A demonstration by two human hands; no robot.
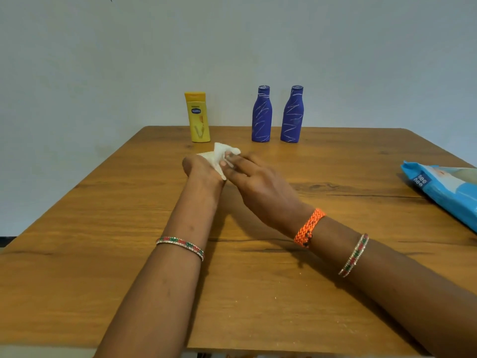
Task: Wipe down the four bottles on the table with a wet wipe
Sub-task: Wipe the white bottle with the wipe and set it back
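A: What can go wrong from here, in your opinion?

B: The task speaks of four bottles, but I see only three standing along the far edge of the table: the yellow bottle, then the left blue bottle and the right blue bottle. If a fourth one is inside the hands, it is hidden, so I cannot tell. The risk is that one bottle gets forgotten.

A: And the wipe itself?

B: The wet wipe is bunched between both hands, near the middle of the table, just in front of the yellow bottle. If it stays crumpled like this, only a small part will touch a bottle. Also, the bottles are tall and narrow, so a hard push with the wipe can tip one over the far edge.

A: How are the hands?

B: The left hand is closed around the wipe; its fingers are turned away from the camera. The right hand has its fingers mostly stretched, and the fingertips pinch or press the wipe from the other side. Which of the two, I cannot say.

A: Anything else?

B: A blue wipes packet lies at the right edge, well apart from the hands.
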